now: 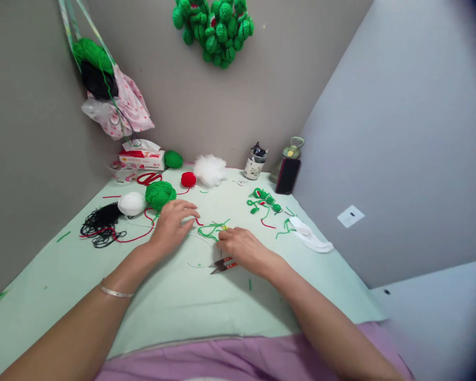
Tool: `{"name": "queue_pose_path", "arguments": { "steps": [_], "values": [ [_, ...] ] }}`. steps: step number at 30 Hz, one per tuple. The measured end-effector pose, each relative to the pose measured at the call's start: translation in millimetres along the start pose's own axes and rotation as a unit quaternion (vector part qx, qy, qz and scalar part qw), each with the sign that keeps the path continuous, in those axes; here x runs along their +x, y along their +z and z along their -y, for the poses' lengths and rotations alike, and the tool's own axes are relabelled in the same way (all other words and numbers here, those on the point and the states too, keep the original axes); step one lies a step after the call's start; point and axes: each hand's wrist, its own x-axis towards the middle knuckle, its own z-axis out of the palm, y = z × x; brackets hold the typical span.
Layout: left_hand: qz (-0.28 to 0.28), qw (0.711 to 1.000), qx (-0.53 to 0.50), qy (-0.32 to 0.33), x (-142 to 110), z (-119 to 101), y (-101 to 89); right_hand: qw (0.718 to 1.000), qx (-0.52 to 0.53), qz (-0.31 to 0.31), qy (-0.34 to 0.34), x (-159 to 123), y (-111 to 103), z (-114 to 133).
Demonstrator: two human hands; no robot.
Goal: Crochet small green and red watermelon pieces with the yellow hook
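My left hand [173,225] is stretched over the table with its fingers apart, just in front of a green yarn ball [161,194]. A short red yarn piece [199,221] lies by its fingertips. My right hand [244,247] has its fingers curled together at the edge of some loose green yarn strands [209,230]. A small yellow bit [223,228] shows beside its fingertips; what the fingers pinch is hidden. Thread snips [219,266] with orange handles lie under the right hand, blades pointing left. A thin white strand [206,241] curves across the table between the hands.
At left lie black yarn [101,222], a white yarn ball [131,203] and red-handled scissors [149,179]. Behind are a red ball [188,180], white stuffing [210,170] and a tissue box [143,159]. At right are green crocheted pieces [266,199], a phone [288,176] and white cloth [310,236].
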Motion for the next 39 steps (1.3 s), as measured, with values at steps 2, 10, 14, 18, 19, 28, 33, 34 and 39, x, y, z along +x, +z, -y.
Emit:
{"name": "queue_pose_path", "arguments": {
  "steps": [2,10,14,18,19,28,33,34,39],
  "values": [
    [0.051,0.998,-0.013,0.035,-4.7,-5.0,11.3,0.996,-0.077,0.024,-0.048,3.7,3.5,6.5],
    [0.105,0.991,-0.077,0.021,-8.8,-11.0,21.3,0.994,-0.046,-0.026,-0.094,10.4,12.7,-0.2],
    [0.099,0.962,-0.234,-0.100,-4.0,-19.9,11.3,0.925,0.346,-0.152,0.039,12.2,9.2,-20.1],
    [0.110,0.904,-0.371,-0.181,0.1,-27.4,1.8,0.661,0.671,-0.312,0.127,4.4,-6.7,-47.2],
    [0.114,0.895,-0.387,-0.189,0.7,-29.0,0.1,0.611,0.697,-0.349,0.139,0.8,-10.8,-53.5],
    [0.133,0.885,-0.401,-0.197,1.5,-35.1,-0.8,0.485,0.735,-0.425,0.212,-26.4,-21.5,-78.7],
    [0.097,0.900,-0.378,-0.193,2.1,-30.3,-1.6,0.498,0.712,-0.444,0.220,-24.4,-16.5,-79.9],
    [0.091,0.898,-0.383,-0.198,2.2,-29.8,-2.1,0.506,0.704,-0.447,0.221,-23.5,-15.3,-79.4],
    [0.122,0.847,-0.447,-0.261,4.7,-26.2,-6.1,0.545,0.664,-0.455,0.236,-20.2,-9.8,-78.4]
  ]
}}
